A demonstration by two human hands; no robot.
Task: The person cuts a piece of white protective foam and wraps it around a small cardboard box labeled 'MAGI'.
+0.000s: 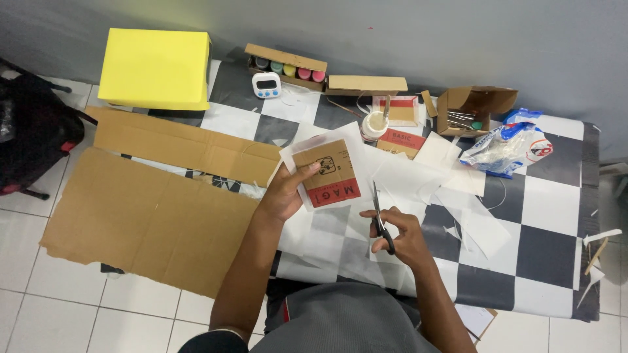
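**Card and scissors over the checkered table**

Broadly, the checkered table (556,216) fills the right half of the view, with a big cardboard sheet (144,222) spilling off its left edge onto the tiled floor. A yellow box (156,67) sits at the far left corner. Behind the work lie a paint-pot box (286,67), a small timer (266,85), a glue cup (374,125), an open carton (472,108) and a plastic bag (507,147). White paper offcuts (458,196) litter the middle.

The left hand (284,193) pinches a card piece (325,174), brown with a red band and backed by white paper, thumb on its face, holding it lifted and tilted just above the table. The right hand (402,235) is closed through the handles of the scissors (379,219); the blades point away from the person and look nearly shut.

The card lies up and to the left of the scissor tips, near but apart. Its long axis runs roughly away from the person, close to parallel with the blades, so its right edge faces them. Room to the right is cluttered with offcuts; the nearer table edge is bare.
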